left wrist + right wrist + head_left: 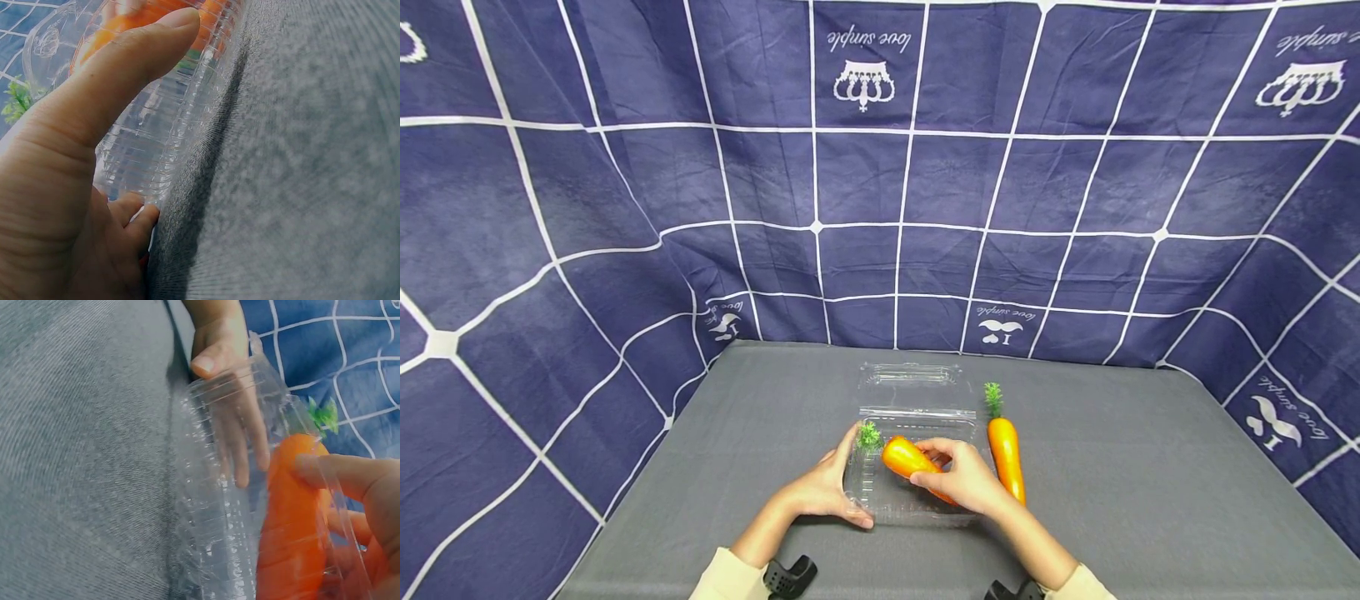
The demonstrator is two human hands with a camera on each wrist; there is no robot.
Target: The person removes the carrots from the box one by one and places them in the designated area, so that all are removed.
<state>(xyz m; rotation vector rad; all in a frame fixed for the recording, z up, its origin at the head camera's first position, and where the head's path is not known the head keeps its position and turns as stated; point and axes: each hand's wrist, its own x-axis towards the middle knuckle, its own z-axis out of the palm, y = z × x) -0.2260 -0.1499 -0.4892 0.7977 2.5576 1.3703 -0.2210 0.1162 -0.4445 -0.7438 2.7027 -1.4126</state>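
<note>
A clear plastic hinged box (pixel 887 508) lies on the grey cloth with its lid (pixel 910 387) folded back, away from me. My left hand (pixel 827 487) holds the box's left side, the thumb (pixel 147 53) bent round the near corner and the fingers along the outer wall. Over the box's inside, my right hand (pixel 962 479) grips an orange carrot (pixel 901 455) between thumb and fingers. Its leafy green top (pixel 870 436) points to the left wall. The carrot's thin end is partly hidden by the right hand; whether it touches the bottom, I cannot tell.
A second orange carrot (pixel 1006 454) with a green top (pixel 993 397) lies just right of the box, partly behind my right wrist. Grey cloth (pixel 1120 467) covers the table. A blue curtain (pixel 955 183) with white grid lines stands behind and at both sides.
</note>
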